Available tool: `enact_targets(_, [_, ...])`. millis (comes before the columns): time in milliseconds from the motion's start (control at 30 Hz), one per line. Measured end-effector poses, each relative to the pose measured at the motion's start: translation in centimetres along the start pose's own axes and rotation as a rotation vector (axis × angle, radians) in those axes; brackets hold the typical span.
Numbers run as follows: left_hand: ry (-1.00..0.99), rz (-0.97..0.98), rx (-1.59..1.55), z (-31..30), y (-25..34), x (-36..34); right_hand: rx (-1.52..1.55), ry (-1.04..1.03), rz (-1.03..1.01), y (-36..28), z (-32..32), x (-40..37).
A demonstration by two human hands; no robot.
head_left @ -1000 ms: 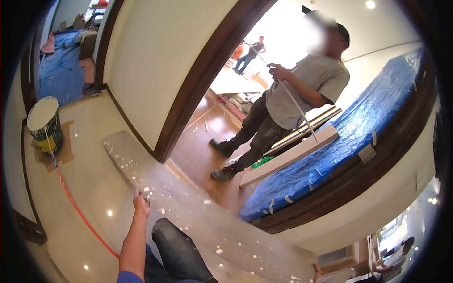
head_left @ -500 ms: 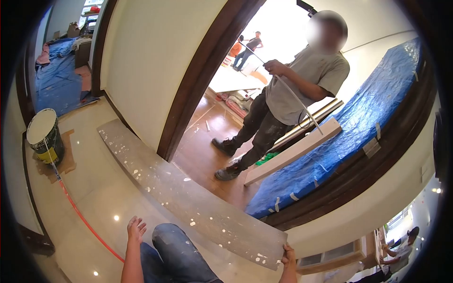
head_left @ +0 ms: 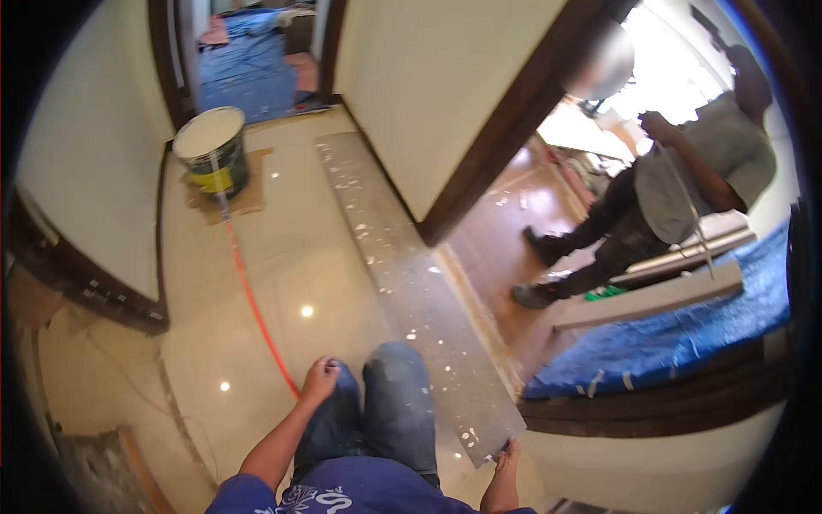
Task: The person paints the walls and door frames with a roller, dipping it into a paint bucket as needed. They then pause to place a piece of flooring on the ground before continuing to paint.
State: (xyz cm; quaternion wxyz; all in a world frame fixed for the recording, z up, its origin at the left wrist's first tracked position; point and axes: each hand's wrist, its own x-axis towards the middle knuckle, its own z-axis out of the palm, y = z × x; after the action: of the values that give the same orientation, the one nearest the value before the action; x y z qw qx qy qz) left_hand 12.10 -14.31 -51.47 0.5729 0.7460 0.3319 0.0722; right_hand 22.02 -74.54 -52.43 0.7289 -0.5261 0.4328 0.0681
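A long grey board (head_left: 402, 283) spattered with white paint lies along the floor beside the doorway. My right hand (head_left: 509, 456) grips its near corner, fingers partly hidden. My left hand (head_left: 322, 379) rests at my left knee, fingers loosely bent and a little blurred, with nothing visible in it. Near that hand ends the visible part of a red pole (head_left: 255, 310), which runs across the tiles to a dark paint bucket (head_left: 229, 176) with a yellow label. The pole's far end leans on the bucket's rim.
Cardboard (head_left: 257, 184) lies under the bucket. In the doorway on the right stands a person (head_left: 685, 188) holding a thin white rod, near a pale beam (head_left: 651, 298) and blue plastic sheeting (head_left: 685, 347). More blue sheeting (head_left: 244, 73) covers the far room's floor.
My view has turned left and more downward. My left hand has come down from a raised, spread pose to my knee. My right hand stays on the board's corner.
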Motion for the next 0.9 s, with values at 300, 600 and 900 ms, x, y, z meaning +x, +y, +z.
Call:
enact_targets(300, [-0.080, 0.309, 0.469, 0.7, 1.2, -3.6, 0.172, -0.168, 0.053, 3.5, 10.2, 6.7])
enact_targets(600, [-0.044, 0.320, 0.482, 0.9, 1.4, -3.7, 0.092, -0.133, -0.081, 3.0, 25.2, 9.2])
enact_targets(900, [-0.030, 0.339, 0.494, 2.0, 1.3, -3.1, -0.389, -0.457, -0.340, 6.1, 19.7, 14.6])
